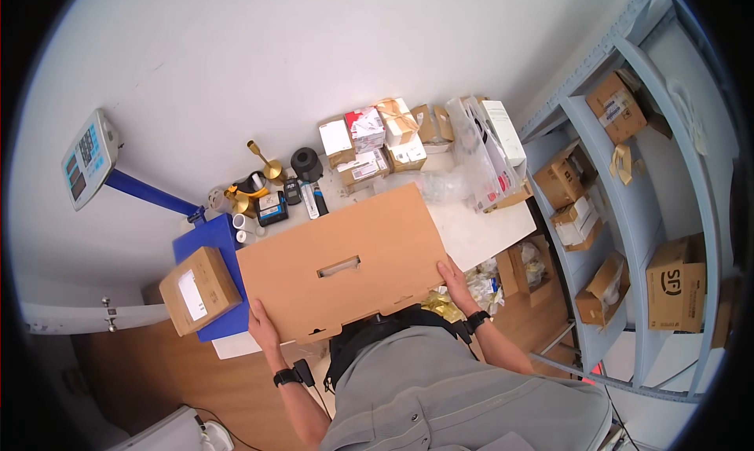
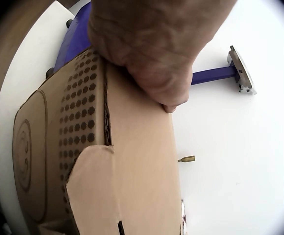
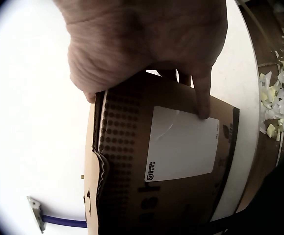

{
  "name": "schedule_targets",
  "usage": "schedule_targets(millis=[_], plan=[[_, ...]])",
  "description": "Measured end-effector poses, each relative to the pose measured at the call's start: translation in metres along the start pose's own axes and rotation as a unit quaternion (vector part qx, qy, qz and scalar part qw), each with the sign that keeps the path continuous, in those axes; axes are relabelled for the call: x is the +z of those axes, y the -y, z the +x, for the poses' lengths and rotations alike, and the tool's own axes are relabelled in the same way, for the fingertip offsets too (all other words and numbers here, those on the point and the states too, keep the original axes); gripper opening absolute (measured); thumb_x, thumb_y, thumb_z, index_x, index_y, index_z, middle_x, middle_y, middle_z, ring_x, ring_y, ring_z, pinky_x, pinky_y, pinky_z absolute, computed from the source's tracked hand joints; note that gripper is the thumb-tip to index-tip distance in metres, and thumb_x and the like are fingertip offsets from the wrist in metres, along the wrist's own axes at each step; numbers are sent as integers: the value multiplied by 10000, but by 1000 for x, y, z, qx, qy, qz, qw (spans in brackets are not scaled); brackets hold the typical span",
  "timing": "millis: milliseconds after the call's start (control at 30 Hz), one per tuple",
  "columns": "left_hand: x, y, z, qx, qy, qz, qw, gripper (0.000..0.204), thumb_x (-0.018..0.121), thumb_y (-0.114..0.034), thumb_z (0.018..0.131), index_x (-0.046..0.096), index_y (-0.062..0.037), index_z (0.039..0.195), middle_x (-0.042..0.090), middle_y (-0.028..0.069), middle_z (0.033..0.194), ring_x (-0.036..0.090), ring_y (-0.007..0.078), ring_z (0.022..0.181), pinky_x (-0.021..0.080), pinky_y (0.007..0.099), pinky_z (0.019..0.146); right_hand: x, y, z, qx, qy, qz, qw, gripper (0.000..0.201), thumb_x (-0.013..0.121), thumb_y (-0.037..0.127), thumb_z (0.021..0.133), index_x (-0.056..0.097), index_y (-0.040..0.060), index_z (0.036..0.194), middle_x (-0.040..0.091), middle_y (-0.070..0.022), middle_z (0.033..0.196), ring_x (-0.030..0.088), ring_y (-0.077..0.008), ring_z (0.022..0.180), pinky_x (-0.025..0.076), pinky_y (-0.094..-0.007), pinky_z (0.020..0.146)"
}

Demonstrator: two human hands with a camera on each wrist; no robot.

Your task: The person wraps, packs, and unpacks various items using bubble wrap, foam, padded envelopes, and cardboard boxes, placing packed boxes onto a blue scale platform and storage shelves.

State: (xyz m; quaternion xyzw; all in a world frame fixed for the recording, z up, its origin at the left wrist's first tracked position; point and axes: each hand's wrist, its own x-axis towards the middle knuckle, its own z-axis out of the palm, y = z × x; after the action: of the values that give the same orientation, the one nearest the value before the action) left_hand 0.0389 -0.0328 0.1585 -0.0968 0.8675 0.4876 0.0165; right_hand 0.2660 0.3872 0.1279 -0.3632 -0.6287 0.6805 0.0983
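While the left hand [image 1: 265,329] grips the left end of the large cardboard box [image 1: 377,231], the right hand [image 1: 457,284], well apart, clamps its right end, at the near side of the counter [image 1: 491,235]. The walls look fairly stiff, though weight I cannot judge; both ends offer surer hold than the loose flap [image 2: 95,188].

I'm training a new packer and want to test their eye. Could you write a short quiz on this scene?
1. True or false: the small parcel lies on the blue platform.
2. What do the left hand and right hand hold together? A) a tape roll B) the large carton C) a cutter
3. Fill in: a fingertip of the ____ hand touches the large carton's white label.
Key: 1 true; 2 B; 3 right.
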Motion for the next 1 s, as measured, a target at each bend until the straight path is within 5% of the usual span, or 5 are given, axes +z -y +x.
schedule_targets(millis=[1000], plan=[[4,8,1,16,-41,30,999,569,533,-421,1092,665,118,1220,747,285,1082,717,351,977,539,418,882,0,-19,4,-85,-41,-84,992,648,583,410,1062,492,-48,1510,613,-206,1439,553,-263,1356,395,-364,1158]])
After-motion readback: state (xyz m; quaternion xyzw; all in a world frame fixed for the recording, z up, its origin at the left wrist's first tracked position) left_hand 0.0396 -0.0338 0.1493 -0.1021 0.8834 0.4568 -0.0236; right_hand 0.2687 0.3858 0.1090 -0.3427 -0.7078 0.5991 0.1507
